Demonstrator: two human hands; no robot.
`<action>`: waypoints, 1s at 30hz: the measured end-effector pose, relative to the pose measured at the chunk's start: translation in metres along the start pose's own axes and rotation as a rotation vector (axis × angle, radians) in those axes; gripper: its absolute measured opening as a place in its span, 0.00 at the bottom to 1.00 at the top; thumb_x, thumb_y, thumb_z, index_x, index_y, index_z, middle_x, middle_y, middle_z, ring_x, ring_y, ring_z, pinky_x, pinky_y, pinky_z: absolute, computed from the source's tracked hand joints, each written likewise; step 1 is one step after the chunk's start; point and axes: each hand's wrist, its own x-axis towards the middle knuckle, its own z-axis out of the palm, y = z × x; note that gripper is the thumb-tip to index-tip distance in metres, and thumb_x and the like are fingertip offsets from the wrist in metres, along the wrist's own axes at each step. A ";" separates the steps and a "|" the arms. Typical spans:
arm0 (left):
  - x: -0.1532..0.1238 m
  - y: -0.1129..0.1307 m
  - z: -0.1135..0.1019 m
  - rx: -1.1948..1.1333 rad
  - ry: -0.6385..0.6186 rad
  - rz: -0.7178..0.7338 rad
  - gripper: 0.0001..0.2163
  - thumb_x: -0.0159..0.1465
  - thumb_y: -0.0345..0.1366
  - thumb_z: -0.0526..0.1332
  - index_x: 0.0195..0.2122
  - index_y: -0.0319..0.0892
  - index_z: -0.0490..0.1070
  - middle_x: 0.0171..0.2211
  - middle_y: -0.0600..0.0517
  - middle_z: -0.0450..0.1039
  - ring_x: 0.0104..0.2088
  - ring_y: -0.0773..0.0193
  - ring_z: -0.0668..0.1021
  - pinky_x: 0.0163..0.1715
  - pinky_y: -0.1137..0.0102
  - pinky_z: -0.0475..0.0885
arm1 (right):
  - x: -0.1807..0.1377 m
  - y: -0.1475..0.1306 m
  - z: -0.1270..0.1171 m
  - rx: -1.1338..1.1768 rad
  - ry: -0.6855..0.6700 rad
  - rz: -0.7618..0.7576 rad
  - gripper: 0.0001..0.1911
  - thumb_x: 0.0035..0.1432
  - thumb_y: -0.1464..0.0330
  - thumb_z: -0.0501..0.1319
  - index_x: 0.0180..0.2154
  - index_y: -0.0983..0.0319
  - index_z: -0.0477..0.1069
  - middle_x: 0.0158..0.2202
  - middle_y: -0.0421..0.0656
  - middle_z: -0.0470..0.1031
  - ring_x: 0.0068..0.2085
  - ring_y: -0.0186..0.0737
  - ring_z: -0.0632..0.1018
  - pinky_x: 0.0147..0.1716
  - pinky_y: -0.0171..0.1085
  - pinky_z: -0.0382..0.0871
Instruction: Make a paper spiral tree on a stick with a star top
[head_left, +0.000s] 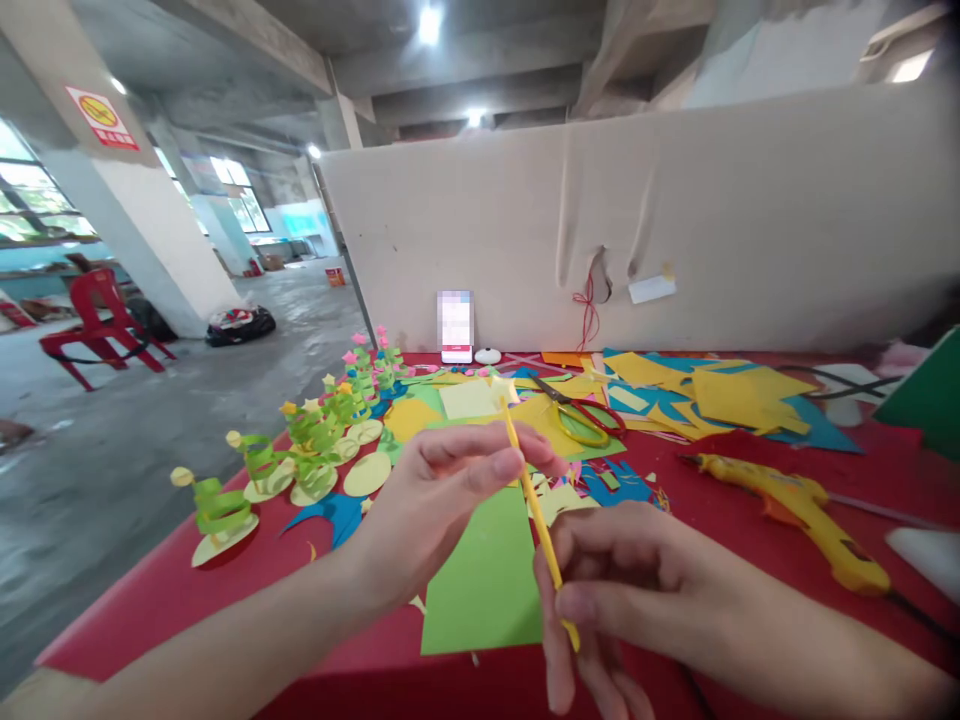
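Observation:
A thin yellow paper strip (pixel 538 522) slants between my two hands above the table; whether it is rolled or folded I cannot tell. My left hand (pixel 457 485) pinches its upper part between thumb and fingers. Lower down, near the other end, the thumb and fingers of my right hand (pixel 611 585) are closed on it too. Beneath them lies a light green sheet of paper (pixel 480 585), partly covered by my hands. Pale yellow paper scraps (pixel 559 497) and a cut blue paper piece (pixel 616 482) lie just beyond.
A yellow glue gun (pixel 795 510) rests at the right. Scissors (pixel 581 415) lie on coloured paper at the back, near a propped phone (pixel 456 325). Several green paper spirals on round bases (pixel 225 540) line the left edge. Yellow and blue sheets (pixel 739 395) are piled back right.

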 end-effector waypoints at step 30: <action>0.013 -0.016 -0.002 -0.041 -0.172 -0.019 0.05 0.58 0.36 0.62 0.29 0.49 0.78 0.27 0.55 0.78 0.39 0.65 0.75 0.49 0.66 0.65 | -0.004 0.033 -0.014 0.209 0.083 -0.131 0.07 0.56 0.69 0.60 0.31 0.65 0.75 0.29 0.42 0.78 0.26 0.26 0.76 0.28 0.26 0.71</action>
